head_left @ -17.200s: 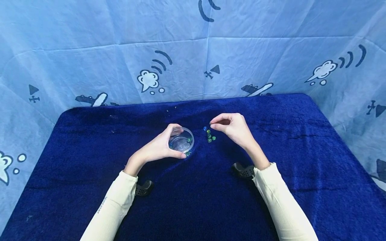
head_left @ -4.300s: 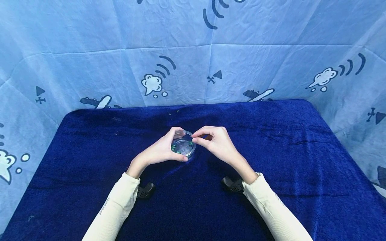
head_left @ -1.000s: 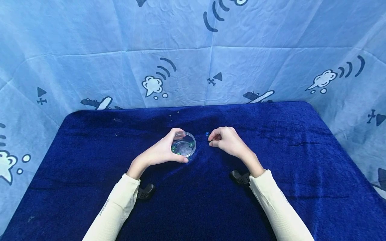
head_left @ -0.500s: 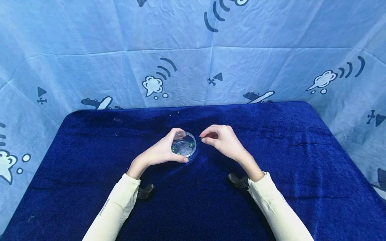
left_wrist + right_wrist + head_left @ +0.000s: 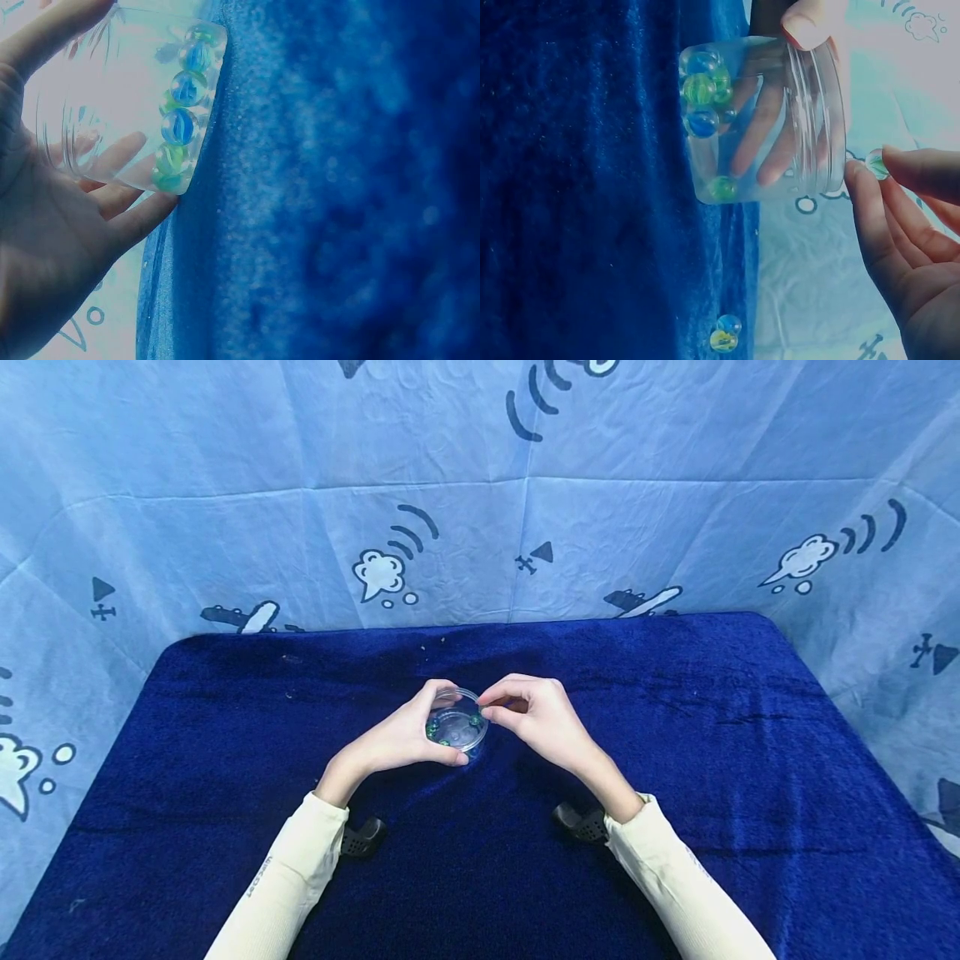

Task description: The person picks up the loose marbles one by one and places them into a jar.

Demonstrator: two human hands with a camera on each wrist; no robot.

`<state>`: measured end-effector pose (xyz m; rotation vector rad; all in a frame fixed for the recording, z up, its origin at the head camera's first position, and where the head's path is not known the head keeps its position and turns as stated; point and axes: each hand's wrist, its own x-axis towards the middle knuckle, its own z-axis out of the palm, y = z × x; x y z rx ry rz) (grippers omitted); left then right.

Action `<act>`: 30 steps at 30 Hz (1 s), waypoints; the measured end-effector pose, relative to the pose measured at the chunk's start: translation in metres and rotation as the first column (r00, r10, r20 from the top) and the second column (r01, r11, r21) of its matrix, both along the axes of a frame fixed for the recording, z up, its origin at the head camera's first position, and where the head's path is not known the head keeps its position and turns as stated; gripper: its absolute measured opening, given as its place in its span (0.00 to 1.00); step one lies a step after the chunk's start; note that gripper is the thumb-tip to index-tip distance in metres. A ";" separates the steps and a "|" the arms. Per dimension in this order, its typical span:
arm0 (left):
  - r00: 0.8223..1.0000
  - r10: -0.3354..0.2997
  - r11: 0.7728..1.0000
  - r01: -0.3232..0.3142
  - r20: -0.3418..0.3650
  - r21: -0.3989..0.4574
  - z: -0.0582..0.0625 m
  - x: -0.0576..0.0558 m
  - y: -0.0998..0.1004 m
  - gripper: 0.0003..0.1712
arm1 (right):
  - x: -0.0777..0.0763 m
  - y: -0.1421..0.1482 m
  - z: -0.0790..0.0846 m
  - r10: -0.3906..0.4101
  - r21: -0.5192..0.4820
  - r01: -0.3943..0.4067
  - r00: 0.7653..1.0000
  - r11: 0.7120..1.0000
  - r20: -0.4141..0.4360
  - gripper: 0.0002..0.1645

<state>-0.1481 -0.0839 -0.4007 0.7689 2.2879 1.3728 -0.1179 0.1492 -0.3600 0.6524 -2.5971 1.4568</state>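
A clear plastic jar (image 5: 459,734) stands on the cloth, its mouth uncovered. My left hand (image 5: 405,731) grips it from the left side, thumb at the front and fingers behind. Several green and blue glass marbles (image 5: 700,88) lie at its bottom. At the right side of the rim, my right hand (image 5: 536,714) pinches a marble (image 5: 876,163) between thumb and forefinger. That marble is hidden by the fingertips in the head view. On the cloth beyond lie a yellow marble (image 5: 724,341) and a blue marble (image 5: 730,323), side by side; the right hand covers them in the head view.
A dark blue plush cloth (image 5: 480,877) covers the table. Behind it hangs a light blue patterned curtain (image 5: 450,443). Black wrist mounts (image 5: 363,837) sit under both cream sleeves (image 5: 285,868). Small light specks (image 5: 432,643) dot the cloth near the back edge.
Over the last second my right hand has lifted a marble from the cloth and carried it left to the jar's rim. Earlier, more marbles lay beside the jar. The left hand has stayed around it.
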 end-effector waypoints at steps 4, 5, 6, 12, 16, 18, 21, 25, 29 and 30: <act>1.000 -0.002 1.000 0.002 -0.002 -0.003 -0.001 0.000 0.000 0.54 | 0.000 -0.001 -0.002 0.015 -0.006 -0.015 1.000 1.000 -0.012 0.06; 1.000 -0.002 1.000 0.002 -0.002 -0.003 0.000 0.000 0.000 0.54 | 0.000 -0.001 -0.002 0.017 -0.003 -0.017 1.000 1.000 -0.017 0.06; 1.000 -0.002 1.000 0.002 -0.002 -0.004 0.000 0.000 0.000 0.54 | 0.000 -0.001 -0.003 0.018 0.002 -0.018 1.000 1.000 -0.023 0.06; 1.000 -0.003 1.000 0.003 0.000 -0.004 0.001 0.000 0.000 0.54 | 0.000 -0.002 -0.003 0.022 0.022 -0.021 0.999 1.000 -0.043 0.06; 1.000 -0.004 1.000 0.004 -0.008 -0.004 0.000 -0.001 0.000 0.54 | 0.000 -0.002 -0.004 0.022 0.026 -0.021 0.999 0.999 -0.048 0.06; 1.000 -0.005 1.000 0.005 -0.011 -0.003 0.000 -0.001 0.000 0.54 | 0.000 -0.002 -0.004 0.022 0.032 -0.020 0.998 0.999 -0.052 0.06; 1.000 -0.006 1.000 0.006 -0.013 -0.004 -0.001 -0.001 0.000 0.54 | 0.000 -0.002 -0.004 0.023 0.044 -0.021 0.998 0.999 -0.061 0.06; 1.000 -0.005 1.000 0.005 -0.009 -0.005 -0.002 -0.001 0.000 0.54 | 0.000 -0.001 -0.005 0.026 0.057 -0.022 0.997 0.998 -0.074 0.06; 1.000 -0.005 1.000 0.005 -0.008 -0.007 -0.001 0.000 0.000 0.54 | -0.001 -0.001 -0.005 0.027 0.062 -0.022 0.996 0.998 -0.084 0.06; 1.000 -0.005 1.000 0.005 -0.008 -0.007 -0.001 0.000 0.000 0.54 | -0.001 -0.001 -0.006 0.028 0.062 -0.022 0.996 0.998 -0.086 0.06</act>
